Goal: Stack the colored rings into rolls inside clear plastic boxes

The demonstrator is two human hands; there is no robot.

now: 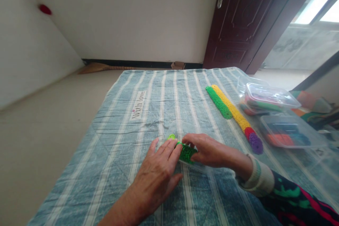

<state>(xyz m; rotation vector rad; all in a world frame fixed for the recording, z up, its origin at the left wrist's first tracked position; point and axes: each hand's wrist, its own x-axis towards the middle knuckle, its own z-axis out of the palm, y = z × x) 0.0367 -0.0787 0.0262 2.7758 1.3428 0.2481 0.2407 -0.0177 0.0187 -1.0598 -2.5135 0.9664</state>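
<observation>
A short row of green discs (186,153) lies on the striped blue cloth (127,148), seemingly inside a small clear tray whose edges barely show. My left hand (156,173) rests with its fingers laid against the left end of the row, next to a lime-green disc (171,136). My right hand (209,150) reaches in from the right, fingers curled and pressed on the row's other end. Both hands squeeze the row between them. Further back lie a long green row of discs (218,102) and a yellow row (233,111) ending in red and purple discs (255,143).
Two clear plastic boxes (270,99) (290,132) with coloured pieces stand at the right edge of the cloth. A dark wooden door (238,21) is at the back right. A broom (100,67) lies on the floor by the white wall.
</observation>
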